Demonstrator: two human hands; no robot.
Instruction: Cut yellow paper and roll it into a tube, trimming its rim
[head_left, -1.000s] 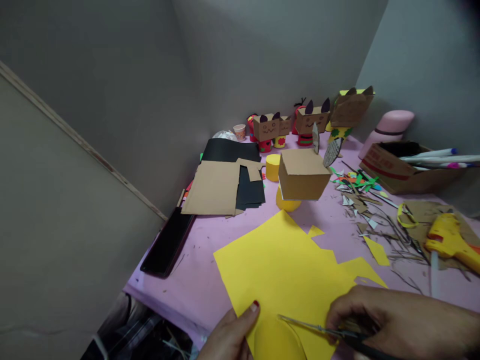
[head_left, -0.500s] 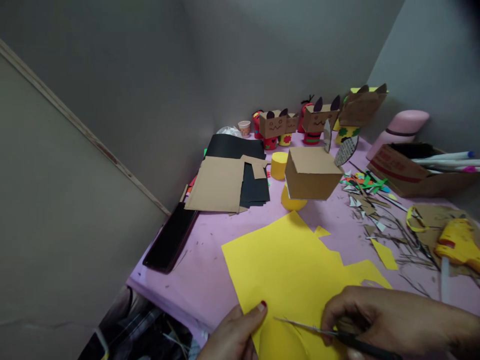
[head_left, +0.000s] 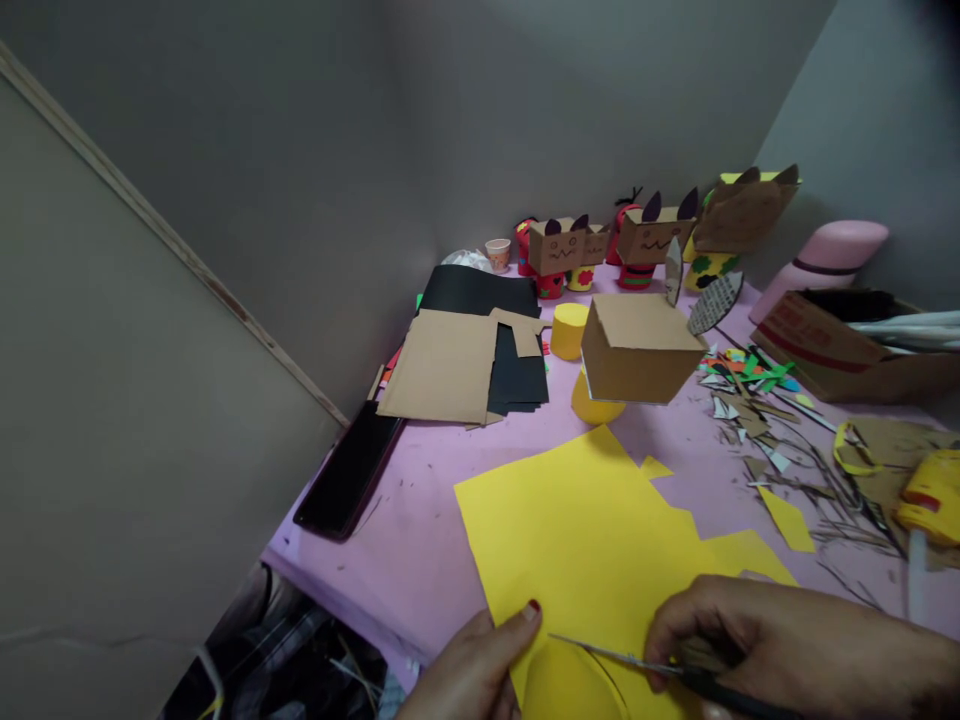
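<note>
The yellow paper sheet (head_left: 592,520) lies flat on the pink table (head_left: 420,520), and everything else is placed here relative to it. At its near edge the left hand (head_left: 472,670) pinches the sheet, thumb on top and fingers clenched on the paper. To the right of that, the right hand (head_left: 780,645) rests over the sheet's near right part, its fingers closed around the handles of a pair of scissors (head_left: 637,662), whose thin blades point left along a curved cut line in the paper. Just beyond the sheet's far corner stands a brown cardboard box (head_left: 637,350) on a yellow cylinder (head_left: 592,408). Farther back and left lie brown and black card pieces (head_left: 465,365), and a black phone (head_left: 351,470) lies off the sheet's left side. Paper scraps (head_left: 757,400) are scattered to the sheet's right.
</note>
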